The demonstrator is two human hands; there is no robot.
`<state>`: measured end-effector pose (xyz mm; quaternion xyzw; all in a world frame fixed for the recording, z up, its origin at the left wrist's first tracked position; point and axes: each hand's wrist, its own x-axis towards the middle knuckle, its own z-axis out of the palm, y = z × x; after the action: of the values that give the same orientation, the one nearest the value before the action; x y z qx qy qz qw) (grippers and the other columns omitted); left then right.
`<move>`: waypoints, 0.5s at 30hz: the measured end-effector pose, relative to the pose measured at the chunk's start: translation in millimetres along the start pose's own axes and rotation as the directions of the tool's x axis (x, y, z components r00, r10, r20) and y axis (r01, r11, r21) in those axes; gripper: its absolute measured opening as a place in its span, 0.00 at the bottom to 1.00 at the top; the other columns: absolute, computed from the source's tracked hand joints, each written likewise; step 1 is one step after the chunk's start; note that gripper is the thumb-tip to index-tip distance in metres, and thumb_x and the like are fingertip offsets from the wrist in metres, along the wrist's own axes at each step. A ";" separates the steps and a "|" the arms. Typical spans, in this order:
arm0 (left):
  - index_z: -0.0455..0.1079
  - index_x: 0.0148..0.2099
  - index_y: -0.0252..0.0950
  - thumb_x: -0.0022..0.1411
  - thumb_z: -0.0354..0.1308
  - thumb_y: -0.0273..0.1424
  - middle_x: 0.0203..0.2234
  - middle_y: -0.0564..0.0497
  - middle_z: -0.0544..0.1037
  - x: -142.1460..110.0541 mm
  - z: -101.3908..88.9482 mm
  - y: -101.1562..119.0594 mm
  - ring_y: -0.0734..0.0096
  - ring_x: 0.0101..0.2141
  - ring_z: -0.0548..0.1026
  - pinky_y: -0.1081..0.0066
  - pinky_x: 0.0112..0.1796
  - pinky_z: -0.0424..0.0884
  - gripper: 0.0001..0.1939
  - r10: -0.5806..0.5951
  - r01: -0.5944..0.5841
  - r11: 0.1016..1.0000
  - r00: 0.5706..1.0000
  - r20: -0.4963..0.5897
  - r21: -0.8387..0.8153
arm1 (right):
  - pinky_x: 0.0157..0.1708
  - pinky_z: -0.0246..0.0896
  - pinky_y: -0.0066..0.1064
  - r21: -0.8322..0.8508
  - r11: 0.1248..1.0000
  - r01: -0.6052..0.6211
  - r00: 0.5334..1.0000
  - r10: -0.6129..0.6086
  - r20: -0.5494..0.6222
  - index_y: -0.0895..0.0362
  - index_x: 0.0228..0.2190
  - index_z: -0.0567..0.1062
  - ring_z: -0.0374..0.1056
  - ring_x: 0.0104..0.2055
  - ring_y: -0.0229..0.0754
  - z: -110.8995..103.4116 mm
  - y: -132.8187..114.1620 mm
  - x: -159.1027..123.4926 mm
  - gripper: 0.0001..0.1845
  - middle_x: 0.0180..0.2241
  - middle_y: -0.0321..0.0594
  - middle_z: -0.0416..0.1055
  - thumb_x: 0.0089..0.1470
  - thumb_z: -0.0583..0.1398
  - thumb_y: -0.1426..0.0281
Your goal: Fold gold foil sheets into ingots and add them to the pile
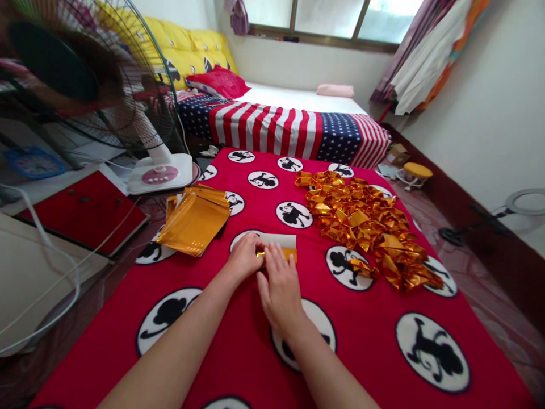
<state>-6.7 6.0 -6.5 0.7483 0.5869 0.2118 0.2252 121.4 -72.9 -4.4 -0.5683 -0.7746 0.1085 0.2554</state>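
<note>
A sheet of gold foil paper (290, 253) lies partly folded on the red cloth, with a strip of its pale back showing along the far side. At its left end my left hand (246, 255) has its fingers curled and pinches the paper. My right hand (281, 287) rests flat on the near part of the sheet, fingers stretched out, and hides some of it. To the left is a stack of flat gold foil sheets (193, 218). A heap of folded gold foil pieces (361, 213) spreads over the right side, with one piece (363, 268) slightly apart.
The red cloth (374, 346) with round monkey prints covers the table. A standing fan (159, 173) is at the left, beside a red-topped box (91, 213). Beyond the table stands a bed (272, 128). A yellow stool (418, 170) is on the floor at right.
</note>
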 end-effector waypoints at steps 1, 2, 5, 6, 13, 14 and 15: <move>0.79 0.32 0.36 0.54 0.59 0.28 0.31 0.48 0.75 -0.2 0.1 -0.2 0.66 0.35 0.73 0.69 0.38 0.69 0.07 0.006 -0.006 1.000 1.000 -0.008 0.002 | 0.65 0.42 0.49 -0.009 1.000 -0.002 0.999 0.002 0.054 0.62 0.64 0.58 0.47 0.69 0.49 4.6 -5.0 -2.3 0.30 0.66 0.50 0.54 0.62 0.51 0.68; 0.79 0.32 0.36 0.55 0.58 0.27 0.31 0.48 0.75 -0.5 0.1 -0.1 0.66 0.35 0.73 0.69 0.38 0.69 0.07 0.008 -0.008 1.000 1.000 -0.015 -0.001 | 0.66 0.40 0.49 -0.026 1.000 -0.012 0.995 0.015 0.096 0.62 0.65 0.56 0.45 0.70 0.49 7.7 -7.3 -3.9 0.32 0.68 0.50 0.50 0.62 0.51 0.65; 0.79 0.33 0.36 0.53 0.61 0.27 0.32 0.48 0.76 -1.3 0.6 0.3 0.66 0.36 0.74 0.68 0.39 0.69 0.06 -0.007 0.006 1.000 1.000 -0.022 -0.030 | 0.67 0.35 0.48 -0.116 0.991 -0.069 0.986 0.085 0.141 0.64 0.65 0.55 0.41 0.71 0.50 7.7 1.6 -7.3 0.36 0.69 0.50 0.44 0.63 0.50 0.57; 0.80 0.33 0.36 0.52 0.62 0.27 0.33 0.48 0.76 -1.6 0.9 0.2 0.66 0.36 0.74 0.68 0.39 0.69 0.06 -0.018 0.017 0.999 1.000 -0.024 -0.041 | 0.67 0.34 0.48 -0.150 0.985 -0.083 0.984 0.104 0.142 0.64 0.65 0.55 0.39 0.71 0.50 5.3 8.2 -8.6 0.36 0.69 0.50 0.43 0.63 0.50 0.56; 0.80 0.32 0.37 0.51 0.64 0.23 0.33 0.50 0.76 -1.6 5.6 -6.7 0.68 0.36 0.74 0.69 0.40 0.71 0.06 -0.057 0.043 0.989 0.994 -0.094 -0.141 | 0.67 0.32 0.49 -0.302 0.939 -0.163 0.977 0.197 0.084 0.65 0.66 0.52 0.36 0.72 0.49 -8.3 43.0 -19.3 0.36 0.70 0.49 0.40 0.63 0.49 0.58; 0.79 0.32 0.36 0.51 0.64 0.23 0.33 0.50 0.76 -2.8 6.6 -6.8 0.68 0.36 0.75 0.69 0.40 0.71 0.06 -0.065 0.047 0.987 0.991 -0.117 -0.154 | 0.67 0.32 0.49 -0.306 0.938 -0.162 0.978 0.195 0.080 0.65 0.66 0.52 0.36 0.72 0.49 -8.0 43.4 -19.8 0.36 0.70 0.49 0.40 0.64 0.49 0.58; 0.79 0.32 0.36 0.51 0.64 0.23 0.33 0.50 0.76 -4.9 7.8 -6.1 0.67 0.36 0.75 0.69 0.40 0.71 0.05 -0.076 0.051 0.986 0.985 -0.152 -0.160 | 0.67 0.31 0.49 -0.309 0.937 -0.162 0.978 0.194 0.076 0.64 0.66 0.52 0.36 0.72 0.49 -7.4 43.0 -20.1 0.36 0.70 0.49 0.40 0.64 0.49 0.58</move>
<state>-8.1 1.8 -16.6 0.6902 0.6082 0.3082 0.2423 165.2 -78.4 -23.4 -0.6620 -0.7397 0.0416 0.1136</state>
